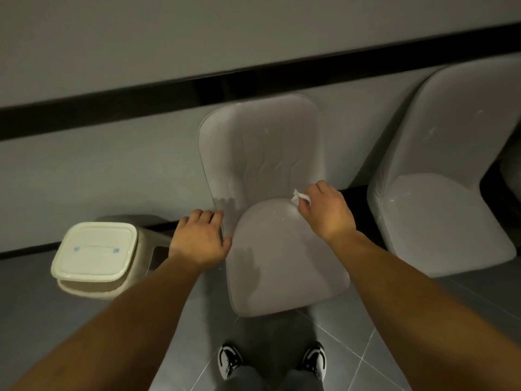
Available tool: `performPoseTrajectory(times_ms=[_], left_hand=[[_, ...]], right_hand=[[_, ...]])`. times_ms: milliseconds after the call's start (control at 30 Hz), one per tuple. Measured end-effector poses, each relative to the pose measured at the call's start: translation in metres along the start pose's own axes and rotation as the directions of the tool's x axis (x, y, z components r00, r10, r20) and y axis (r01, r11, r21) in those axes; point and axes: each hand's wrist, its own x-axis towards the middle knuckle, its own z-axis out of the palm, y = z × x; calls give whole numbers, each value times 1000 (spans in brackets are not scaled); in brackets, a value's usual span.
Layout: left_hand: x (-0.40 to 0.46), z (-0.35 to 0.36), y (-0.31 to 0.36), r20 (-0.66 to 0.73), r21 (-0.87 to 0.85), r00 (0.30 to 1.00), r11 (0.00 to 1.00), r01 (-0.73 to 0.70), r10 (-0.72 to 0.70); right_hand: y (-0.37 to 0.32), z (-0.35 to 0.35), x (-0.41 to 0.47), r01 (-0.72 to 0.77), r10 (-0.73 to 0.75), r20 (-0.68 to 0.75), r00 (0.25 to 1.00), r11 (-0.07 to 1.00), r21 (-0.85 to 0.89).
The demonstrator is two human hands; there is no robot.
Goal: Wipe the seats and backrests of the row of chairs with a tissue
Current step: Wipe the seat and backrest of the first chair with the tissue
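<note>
A pale grey padded chair (282, 258) stands directly in front of me, its backrest (262, 148) against the wall. My right hand (327, 213) is shut on a small crumpled white tissue (300, 196), pressed at the back right of the seat where it meets the backrest. My left hand (201, 241) rests flat on the chair's left edge, fingers spread over the rim. A second chair (451, 210) of the same kind stands to the right.
A cream lidded bin (95, 255) sits on the floor left of the chair. The grey wall carries a black horizontal band (112, 108). My two shoes (229, 359) stand on grey floor tiles just before the seat.
</note>
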Motion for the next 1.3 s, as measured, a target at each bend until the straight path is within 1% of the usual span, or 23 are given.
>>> performPoseTrajectory(times_ms=[67,167,300,433,500,567,633,700,767,833,933,1000,1067,1100,1133,1233,1300], left_hand=[[5,24,4,-10,-21,999,999,39,-39],[17,66,6,-7,-63,994,992,112,-112],[44,131,2,-35,-88,989,986,141,-145],[77,193,-1,-68,-199,948,936,291,-309],[90,226,-4,-136,-234,928,922,309,-346],[105,256,-12,-208,-232,916,927,294,-343],[122,282,-21,-220,-273,898,908,319,-382],[139,300,-25,-214,-370,871,862,347,-443],[156,316,-26,-245,-443,849,833,332,-469],[171,323,-27,-293,-464,830,830,310,-474],[196,331,-28,-355,-534,777,794,289,-521],[208,333,-27,-310,-657,761,707,262,-570],[213,337,-27,-226,-795,762,567,216,-607],[215,340,-27,-211,-833,758,519,192,-618],[217,344,-26,-221,-847,749,504,171,-625],[223,352,-23,-289,-863,703,495,102,-650],[223,355,-21,-335,-871,680,490,40,-652]], right_hand=[[4,23,7,-2,2,-8,1000,1000,-13],[8,63,21,-4,5,-64,998,1000,12],[14,132,37,33,-34,-139,990,999,-9],[26,208,51,93,-98,-242,965,995,-30],[32,245,58,100,-105,-238,965,994,-36],[36,277,66,93,-101,-228,968,995,-48],[38,308,74,109,-123,-219,968,991,-76],[40,336,84,112,-134,-207,969,987,-115],[43,364,92,71,-92,-148,985,987,-142],[43,384,97,58,-76,-115,990,987,-150],[45,416,107,43,-52,-60,997,989,-140],[43,432,109,39,-40,-12,999,997,-72],[42,442,106,80,-81,-35,996,997,-25],[42,445,105,103,-104,-43,994,994,-24],[42,447,104,125,-126,-19,992,992,-34],[41,450,105,184,-172,149,974,981,-69],[33,450,101,200,-185,192,964,978,-59]])
